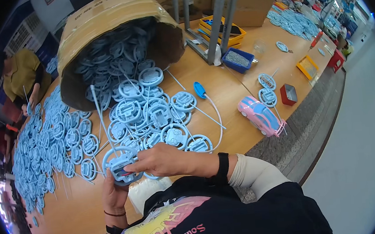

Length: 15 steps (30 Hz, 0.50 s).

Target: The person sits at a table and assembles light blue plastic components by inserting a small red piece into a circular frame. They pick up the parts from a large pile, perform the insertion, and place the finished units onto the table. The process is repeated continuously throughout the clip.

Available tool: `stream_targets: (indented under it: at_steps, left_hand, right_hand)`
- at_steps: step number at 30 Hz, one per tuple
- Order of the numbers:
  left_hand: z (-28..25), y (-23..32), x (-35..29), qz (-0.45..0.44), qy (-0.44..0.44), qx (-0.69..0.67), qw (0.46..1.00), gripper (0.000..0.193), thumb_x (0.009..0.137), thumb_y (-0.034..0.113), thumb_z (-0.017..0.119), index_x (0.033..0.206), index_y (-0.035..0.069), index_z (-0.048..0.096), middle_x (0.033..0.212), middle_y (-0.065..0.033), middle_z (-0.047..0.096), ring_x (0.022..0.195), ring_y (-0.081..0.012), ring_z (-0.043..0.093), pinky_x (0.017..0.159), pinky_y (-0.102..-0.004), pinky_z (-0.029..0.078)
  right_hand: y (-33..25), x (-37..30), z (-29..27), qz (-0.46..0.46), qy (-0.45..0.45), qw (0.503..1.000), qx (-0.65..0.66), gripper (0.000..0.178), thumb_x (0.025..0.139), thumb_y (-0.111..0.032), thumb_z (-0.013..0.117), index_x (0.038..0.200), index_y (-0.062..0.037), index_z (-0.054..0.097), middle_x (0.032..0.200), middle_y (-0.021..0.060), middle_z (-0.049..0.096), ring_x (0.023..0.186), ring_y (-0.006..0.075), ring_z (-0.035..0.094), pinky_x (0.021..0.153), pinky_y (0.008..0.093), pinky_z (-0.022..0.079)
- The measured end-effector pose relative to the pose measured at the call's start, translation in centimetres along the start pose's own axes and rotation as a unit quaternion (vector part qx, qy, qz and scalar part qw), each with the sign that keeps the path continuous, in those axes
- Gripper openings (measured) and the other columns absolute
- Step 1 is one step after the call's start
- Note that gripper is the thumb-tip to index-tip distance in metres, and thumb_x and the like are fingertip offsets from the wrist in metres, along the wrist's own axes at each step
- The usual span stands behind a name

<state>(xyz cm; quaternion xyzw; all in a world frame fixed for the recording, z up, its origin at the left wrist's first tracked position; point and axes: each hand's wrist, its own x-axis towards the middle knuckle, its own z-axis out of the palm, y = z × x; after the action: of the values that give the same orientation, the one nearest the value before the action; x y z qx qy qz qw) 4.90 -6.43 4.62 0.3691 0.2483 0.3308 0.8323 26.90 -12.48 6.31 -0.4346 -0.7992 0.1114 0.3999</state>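
Close to my body, a light-blue toy steering wheel [118,161] is held tilted above the table's near edge. My left hand [115,191] grips its lower left rim from below. From the right, my right hand [162,159] has its fingers closed at the wheel's hub, where a small red bit shows under the fingertips; what that is, I cannot make out. A long thin light-blue rod [99,109] rises from the wheel. Just beyond my hands lies a heap of similar wheels [159,114], several with thin rods.
A cardboard box [109,11] on its side spills wheels onto the wooden table [226,99]. To the right are a pink toy car [262,115], a blue bin [238,60] of small metal parts, a red box [288,94] and a metal frame [211,33]. A co-worker [23,81] works at far left.
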Motion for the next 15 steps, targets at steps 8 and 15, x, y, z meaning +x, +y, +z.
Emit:
stream_targets:
  at_steps: [8, 15]
  left_hand:
    - [-1.1, -0.4, 1.0, -0.026, -0.042, -0.008, 0.999, 0.046, 0.092, 0.041, 0.042, 0.124, 0.008, 0.043, 0.121, -0.0099, 0.052, 0.112, -0.0243, 0.05, 0.095, -0.0437, 0.041]
    - [-0.9, -1.6, 2.7, -0.054, 0.062, -0.109, 0.991, 0.041, 0.093, 0.036, 0.043, 0.121, 0.006, 0.045, 0.116, -0.0101, 0.055, 0.105, -0.0215, 0.055, 0.089, -0.0372, 0.047]
  right_hand:
    - [-0.6, -0.5, 0.1, 0.061, -0.028, 0.998, 0.01, 0.034, 0.077, -0.011, 0.053, 0.109, -0.0226, 0.06, 0.075, 0.0106, 0.058, 0.063, 0.0312, 0.061, 0.053, 0.0405, 0.048]
    - [1.5, -0.4, 1.5, 0.093, -0.048, 0.994, -0.029, 0.036, 0.077, -0.012, 0.052, 0.11, -0.024, 0.058, 0.075, 0.01, 0.057, 0.063, 0.0313, 0.061, 0.053, 0.0402, 0.048]
